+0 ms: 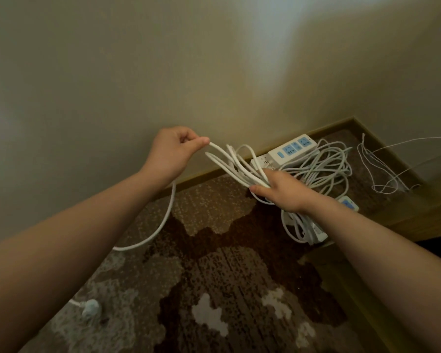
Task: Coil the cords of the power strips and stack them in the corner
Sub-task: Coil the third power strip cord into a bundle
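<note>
Cord (163, 220): white. Power strip (293, 149): white body, light blue sockets. Carpet (227, 263): mottled brown with pale grey and white patches. Wall (138, 72): plain beige.

Corner crowded by power strips (291, 149) (tangled cords), carpet (214, 263) open

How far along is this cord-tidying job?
Partly done. Two power strips already lie in the corner, though their cords look loosely heaped. In hand: the right hand holds a bundle of loops while the left hand pinches the next length. Left: the slack trailing over the carpet to the plug, then stacking.
</note>
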Demonstrator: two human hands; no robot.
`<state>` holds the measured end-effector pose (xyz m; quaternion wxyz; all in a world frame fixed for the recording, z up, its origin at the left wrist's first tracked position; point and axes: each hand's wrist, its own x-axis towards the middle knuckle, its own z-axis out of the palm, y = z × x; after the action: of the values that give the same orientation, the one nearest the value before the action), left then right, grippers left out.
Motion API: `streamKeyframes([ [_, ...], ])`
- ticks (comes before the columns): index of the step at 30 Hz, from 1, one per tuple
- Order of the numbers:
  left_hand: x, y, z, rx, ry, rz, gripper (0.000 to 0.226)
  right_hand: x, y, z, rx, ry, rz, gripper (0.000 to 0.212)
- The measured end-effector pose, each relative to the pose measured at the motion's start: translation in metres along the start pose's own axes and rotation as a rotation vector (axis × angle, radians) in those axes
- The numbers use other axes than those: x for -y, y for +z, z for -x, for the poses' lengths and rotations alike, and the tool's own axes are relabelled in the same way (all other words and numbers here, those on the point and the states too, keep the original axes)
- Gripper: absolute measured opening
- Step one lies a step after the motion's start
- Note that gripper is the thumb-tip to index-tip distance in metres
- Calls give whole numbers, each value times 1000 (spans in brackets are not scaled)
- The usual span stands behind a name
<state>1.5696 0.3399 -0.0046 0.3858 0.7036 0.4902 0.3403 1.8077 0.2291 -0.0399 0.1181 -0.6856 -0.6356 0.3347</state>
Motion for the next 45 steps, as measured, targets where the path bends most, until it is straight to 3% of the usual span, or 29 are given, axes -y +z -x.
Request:
streamKeyframes([
  [2,9,-2,-2,4,-54,0,24,3,-2,1,-21,-17,-17,27],
  [5,32,-2,6,117,-147,-11,23,4,-5,2,-62,-5,-269,8],
  [12,63,-4,35,371,-150,46,26,-4,-15,1,-205,94,-566,21],
  [19,79,-31,37,370,-176,-49,23,-9,-30,-6,-478,250,-651,29],
  [23,86,-29,47,340,-225,-207,24,-9,-23,-7,-375,224,-561,33],
  [27,55,10,50,425,-222,-248,25,-4,-17,-7,-335,221,-507,37],
  [33,-10,59,30,499,-580,149,30,3,-10,-3,-334,158,-432,31],
  [36,-33,72,21,501,-666,248,33,3,-7,-2,-328,115,-413,24],
  [40,-38,85,14,408,-671,289,32,2,-5,-2,-284,96,-515,23],
  [45,-35,92,5,357,-478,198,27,3,-2,1,-198,56,-674,27],
])
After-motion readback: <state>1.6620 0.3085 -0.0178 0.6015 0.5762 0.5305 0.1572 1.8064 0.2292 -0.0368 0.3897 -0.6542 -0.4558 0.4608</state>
